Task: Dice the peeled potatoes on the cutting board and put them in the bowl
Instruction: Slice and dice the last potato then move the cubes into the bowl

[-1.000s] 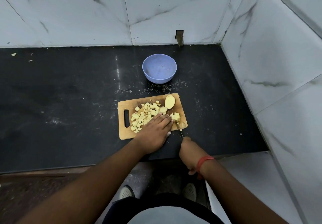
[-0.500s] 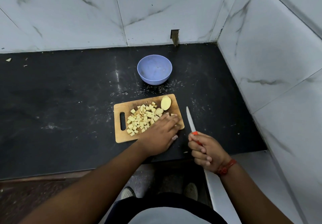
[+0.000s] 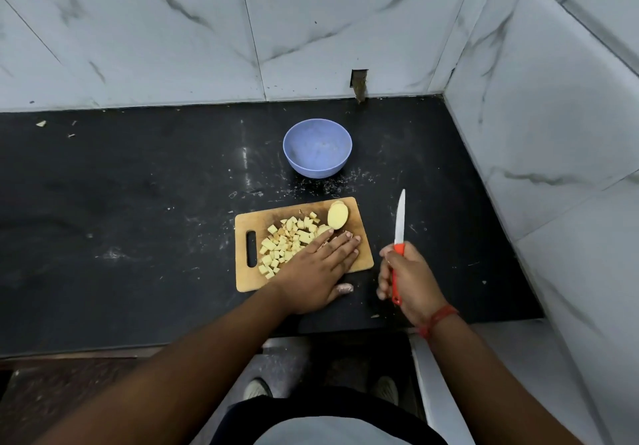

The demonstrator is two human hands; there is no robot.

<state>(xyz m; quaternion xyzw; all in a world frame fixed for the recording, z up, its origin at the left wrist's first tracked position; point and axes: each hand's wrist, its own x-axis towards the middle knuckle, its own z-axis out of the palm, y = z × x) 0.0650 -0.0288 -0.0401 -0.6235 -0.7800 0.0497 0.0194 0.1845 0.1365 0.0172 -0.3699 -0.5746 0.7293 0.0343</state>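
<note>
Most of the cutting looks done, but nothing has reached the bowl yet. It sits on the black surface beyond the far edge of the cutting board and shows only its bare blue inside.

On the cutting board lies a loose heap of potato cubes, spread from the handle slot toward the board's far right corner. In that corner one uncut potato half still rests cut-face up, with a smaller rounded piece just beside it, partly hidden by fingertips — so some dicing remains, by my reading.

The left hand lies flat over the near right part of the board, fingers straight and together, touching the edge of the cube heap; it grasps nothing. The right hand is off the board to its right, above the surface, its grip clamped round the red handle of the knife, whose white blade points away from the person and touches no potato.

What is left, as I judge it — cut up the remaining half and the small piece, then move the whole heap across into the bowl. The transfer step has not begun at all.
</note>
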